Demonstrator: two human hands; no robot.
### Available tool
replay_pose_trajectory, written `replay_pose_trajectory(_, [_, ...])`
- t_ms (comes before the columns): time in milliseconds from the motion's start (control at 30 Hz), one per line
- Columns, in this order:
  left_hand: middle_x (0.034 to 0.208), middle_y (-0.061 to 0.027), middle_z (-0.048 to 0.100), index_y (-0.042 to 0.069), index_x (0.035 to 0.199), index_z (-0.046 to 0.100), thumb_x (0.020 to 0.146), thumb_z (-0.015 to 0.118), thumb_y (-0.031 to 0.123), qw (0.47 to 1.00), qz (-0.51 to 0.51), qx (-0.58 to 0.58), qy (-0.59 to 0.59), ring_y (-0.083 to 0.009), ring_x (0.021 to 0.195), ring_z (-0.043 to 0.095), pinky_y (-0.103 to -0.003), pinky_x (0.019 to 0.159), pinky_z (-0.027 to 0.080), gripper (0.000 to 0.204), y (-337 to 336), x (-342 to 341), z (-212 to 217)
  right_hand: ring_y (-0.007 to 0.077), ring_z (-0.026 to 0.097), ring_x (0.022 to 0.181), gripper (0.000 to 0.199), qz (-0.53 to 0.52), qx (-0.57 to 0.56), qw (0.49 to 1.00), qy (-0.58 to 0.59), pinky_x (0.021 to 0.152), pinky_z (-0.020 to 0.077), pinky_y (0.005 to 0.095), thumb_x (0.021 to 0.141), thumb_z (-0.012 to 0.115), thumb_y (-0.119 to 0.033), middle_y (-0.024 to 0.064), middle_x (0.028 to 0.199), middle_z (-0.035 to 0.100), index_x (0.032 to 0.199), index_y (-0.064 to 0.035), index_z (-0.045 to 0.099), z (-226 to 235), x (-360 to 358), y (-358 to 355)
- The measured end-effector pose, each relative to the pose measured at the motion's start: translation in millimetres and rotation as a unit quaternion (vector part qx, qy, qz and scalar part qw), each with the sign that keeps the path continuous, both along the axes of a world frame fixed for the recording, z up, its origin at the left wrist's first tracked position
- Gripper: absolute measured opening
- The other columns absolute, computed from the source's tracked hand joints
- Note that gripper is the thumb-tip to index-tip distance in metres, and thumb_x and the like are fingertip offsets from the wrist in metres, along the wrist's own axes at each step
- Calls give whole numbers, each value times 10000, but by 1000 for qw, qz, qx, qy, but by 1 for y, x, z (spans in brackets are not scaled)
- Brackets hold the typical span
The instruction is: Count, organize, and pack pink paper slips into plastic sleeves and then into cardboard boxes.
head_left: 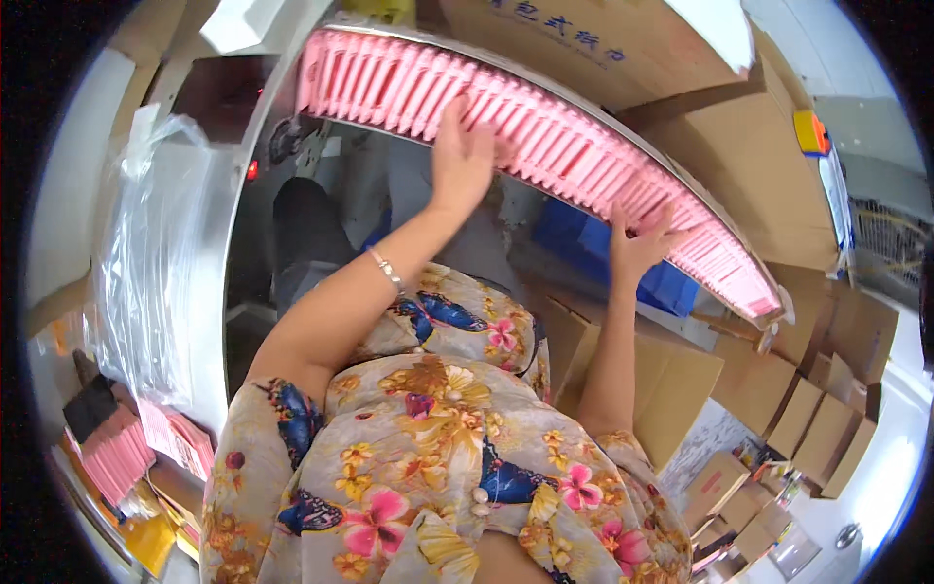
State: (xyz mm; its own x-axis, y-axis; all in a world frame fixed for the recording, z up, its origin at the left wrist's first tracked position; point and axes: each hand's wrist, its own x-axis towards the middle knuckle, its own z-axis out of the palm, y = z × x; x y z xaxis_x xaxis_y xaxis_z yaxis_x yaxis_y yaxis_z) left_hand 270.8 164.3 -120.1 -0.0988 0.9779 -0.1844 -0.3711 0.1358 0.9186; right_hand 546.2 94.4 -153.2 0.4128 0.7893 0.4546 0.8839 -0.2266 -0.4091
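A long row of slim pink packets (545, 127) stands packed side by side in a narrow metal-edged trough (700, 185) that runs across in front of me. My left hand (463, 161) reaches onto the row left of its middle, fingers apart and slightly blurred, touching the packets. Farther right, my right hand (642, 241) rests at the near edge of the row with its fingers spread over the packets. Neither hand visibly lifts a packet out. Parts of the fingertips blend into the pink wrappers.
Behind the trough stands a large cardboard box (671, 127). Clear plastic bags (156, 263) hang at the left, above stacked pink packets (112, 453). A blue bag (593, 238) lies beneath the trough, beside an open carton (671, 380). More cartons (817, 428) stand at the right.
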Motion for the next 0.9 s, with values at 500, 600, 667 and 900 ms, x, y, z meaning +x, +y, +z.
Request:
replay_pose_trajectory(500, [1276, -283, 514, -109, 1410, 343, 775, 712, 196, 760, 28, 164, 629, -421, 1187, 501, -506, 1036, 353, 795, 10, -5, 1, 328, 569, 1202, 985, -17, -88, 967, 236, 1008, 441, 367, 837, 746, -437, 314, 1349, 528, 1474, 136, 260, 33, 44, -4])
replay_pose_trajectory(600, [1287, -300, 497, -90, 1454, 279, 765, 707, 194, 776, -21, 129, 616, -458, 1193, 496, -505, 1001, 412, 860, 11, 0, 14, 387, 524, 1256, 1004, -21, -97, 982, 161, 1055, 404, 390, 817, 755, -414, 342, 1389, 472, 1462, 165, 247, 19, 57, -3])
replay_pose_trajectory(667, [1271, -319, 505, -78, 1457, 245, 742, 712, 196, 789, -21, 135, 599, -498, 1154, 523, -508, 938, 477, 897, 16, 7, 14, 401, 491, 1291, 1019, -23, -86, 992, 84, 1081, 380, 396, 816, 756, -414, 355, 1415, 437, 1458, 179, 232, 8, 69, 1])
replay_pose_trajectory(900, [971, -304, 645, -89, 1332, 348, 686, 766, 268, 806, -58, -12, 589, -486, 901, 640, -516, 824, 516, 848, 39, 3, 19, 396, 406, 1353, 1013, -5, -67, 966, 249, 1126, 321, 383, 721, 761, -303, 345, 1420, 402, 1432, 192, 236, 34, 53, 22])
